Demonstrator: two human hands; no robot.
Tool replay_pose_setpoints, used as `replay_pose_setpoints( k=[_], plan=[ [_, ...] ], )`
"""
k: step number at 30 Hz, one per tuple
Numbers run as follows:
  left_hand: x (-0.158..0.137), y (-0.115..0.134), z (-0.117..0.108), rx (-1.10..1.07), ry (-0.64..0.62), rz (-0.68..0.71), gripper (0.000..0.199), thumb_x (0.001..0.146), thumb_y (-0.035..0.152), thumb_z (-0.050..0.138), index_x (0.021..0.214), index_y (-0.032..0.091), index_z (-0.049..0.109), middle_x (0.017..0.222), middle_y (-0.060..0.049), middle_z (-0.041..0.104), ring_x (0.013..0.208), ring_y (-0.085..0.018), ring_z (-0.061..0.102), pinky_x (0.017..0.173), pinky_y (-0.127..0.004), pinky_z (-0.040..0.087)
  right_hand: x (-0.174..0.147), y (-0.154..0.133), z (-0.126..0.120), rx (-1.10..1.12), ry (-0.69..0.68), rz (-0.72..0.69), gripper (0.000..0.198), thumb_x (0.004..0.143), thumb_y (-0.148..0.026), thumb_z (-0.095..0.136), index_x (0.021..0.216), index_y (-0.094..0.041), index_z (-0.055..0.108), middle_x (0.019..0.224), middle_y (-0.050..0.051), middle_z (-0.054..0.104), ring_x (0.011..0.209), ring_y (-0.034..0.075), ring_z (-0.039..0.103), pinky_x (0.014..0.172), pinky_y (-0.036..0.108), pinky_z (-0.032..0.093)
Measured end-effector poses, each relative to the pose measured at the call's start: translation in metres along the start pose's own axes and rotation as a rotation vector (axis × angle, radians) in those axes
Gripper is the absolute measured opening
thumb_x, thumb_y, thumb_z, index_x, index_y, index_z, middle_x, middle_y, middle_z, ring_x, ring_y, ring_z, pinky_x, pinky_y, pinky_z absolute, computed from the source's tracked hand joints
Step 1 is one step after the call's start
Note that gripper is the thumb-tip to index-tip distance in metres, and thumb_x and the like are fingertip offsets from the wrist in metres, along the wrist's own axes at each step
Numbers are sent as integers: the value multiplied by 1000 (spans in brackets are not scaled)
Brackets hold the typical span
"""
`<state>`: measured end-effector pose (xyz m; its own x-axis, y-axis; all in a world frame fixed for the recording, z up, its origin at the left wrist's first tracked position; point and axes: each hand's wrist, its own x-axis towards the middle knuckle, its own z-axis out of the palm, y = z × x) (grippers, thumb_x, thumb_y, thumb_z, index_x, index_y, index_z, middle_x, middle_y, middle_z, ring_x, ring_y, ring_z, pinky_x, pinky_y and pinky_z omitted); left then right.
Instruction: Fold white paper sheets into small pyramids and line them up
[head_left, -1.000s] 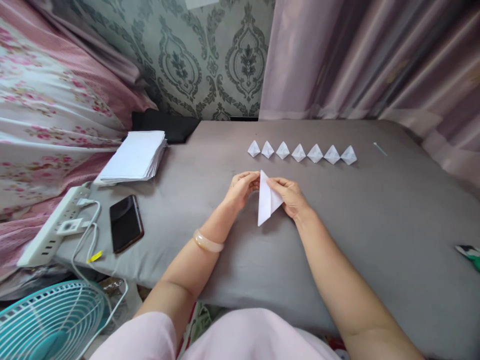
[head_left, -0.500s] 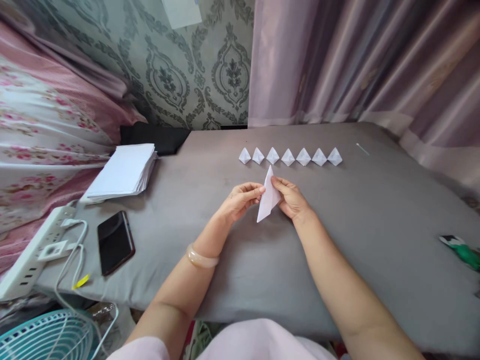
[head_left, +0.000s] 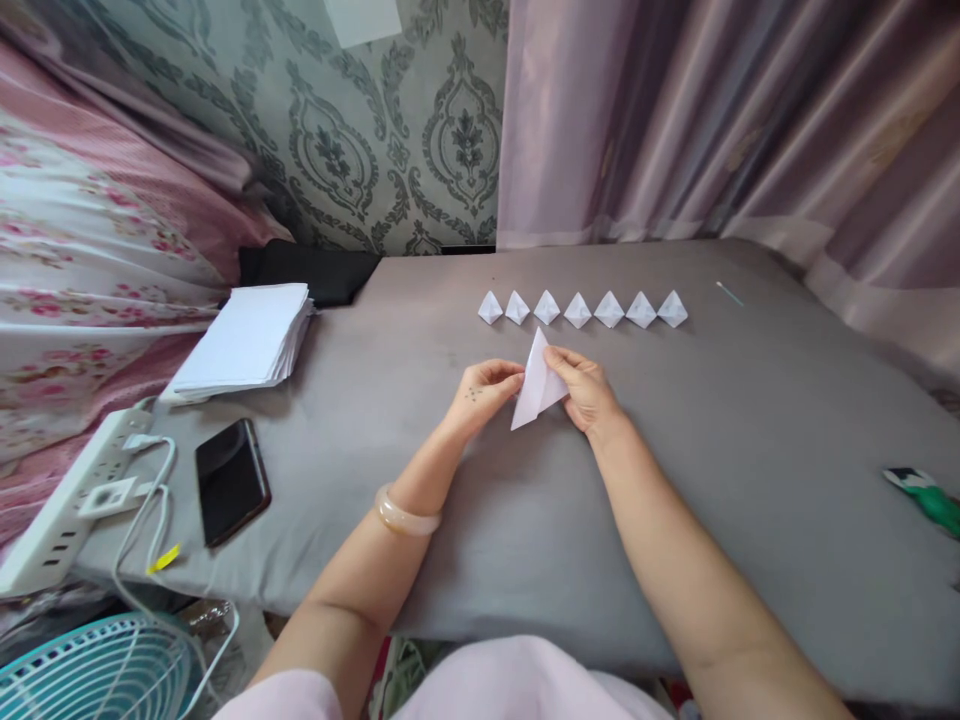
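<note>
Our right hand (head_left: 591, 395) pinches the folded paper (head_left: 538, 385) leftward, long side slanting toward the tabletop's (head_left: 510, 540) far edge; our left hand (head_left: 482, 395) adjoins it (pinching, we cannot tell).

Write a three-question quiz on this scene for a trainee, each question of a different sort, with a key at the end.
1. Count: how many folded white paper pieces make up the row?

2. True or false: the phone lies on the same side of the right hand as the paper stack.

3. Multiple choice: what does the right hand grip?
A) the power strip
B) a folded sheet of paper
C) the fan

Key:
1. Seven.
2. True; both lie to its left.
3. B.
</note>
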<state>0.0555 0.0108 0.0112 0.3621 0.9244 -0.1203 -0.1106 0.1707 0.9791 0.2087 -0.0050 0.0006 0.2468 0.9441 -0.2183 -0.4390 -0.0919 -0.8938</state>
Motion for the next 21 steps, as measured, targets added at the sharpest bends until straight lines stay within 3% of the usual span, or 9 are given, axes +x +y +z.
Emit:
replay_pose_setpoints(
  k=[4, 9, 11, 13, 17, 21],
  plan=[
    [1, -3, -3, 63, -75, 9, 21, 65, 16, 73, 85, 12, 70, 81, -5, 69, 73, -12, 60, 71, -24, 45, -1, 3, 2, -96, 32, -101, 38, 54, -46, 83, 81, -21, 73, 77, 0, 73, 71, 16, 64, 71, 31, 51],
    [1, -7, -5, 73, -208, -40, 19, 65, 24, 74, 77, 11, 67, 70, -2, 64, 63, -11, 55, 61, -22, 40, -2, 5, 2, -235, -23, -215, 35, 65, -49, 76, 87, -21, 74, 89, 3, 74, 80, 17, 65, 76, 32, 51],
    [2, -9, -4, 120, -146, 17, 17, 69, 27, 71, 73, 12, 65, 65, 0, 60, 58, -10, 51, 57, -21, 37, -1, 6, 2, -337, -46, -324, 39, 71, -50, 71, 98, -22, 73, 102, 5, 72, 92, 19, 65, 84, 34, 50],
    [2, -10, -4, 229, -1, 101, 14, 73, 27, 66, 75, 13, 65, 64, 1, 58, 57, -10, 49, 56, -22, 35, -3, 7, 3, -466, -40, -446, 48, 75, -51, 68, 114, -23, 66, 116, 9, 66, 104, 21, 62, 92, 37, 47],
    [2, -10, -7, 508, 281, 277, 7, 73, 18, 61, 78, 17, 66, 66, 1, 59, 62, -12, 47, 61, -22, 34, -11, 14, 11, -685, -6, -555, 71, 72, -50, 70, 134, -23, 49, 131, 15, 53, 116, 25, 55, 94, 42, 47],
    [2, -13, -7, 567, 308, 356, 14, 71, 11, 60, 81, 21, 64, 72, 0, 61, 66, -14, 49, 66, -24, 34, -19, 22, 21, -772, -5, -608, 65, 74, -39, 67, 133, -19, 48, 129, 18, 52, 111, 26, 58, 85, 40, 52]
  ],
)
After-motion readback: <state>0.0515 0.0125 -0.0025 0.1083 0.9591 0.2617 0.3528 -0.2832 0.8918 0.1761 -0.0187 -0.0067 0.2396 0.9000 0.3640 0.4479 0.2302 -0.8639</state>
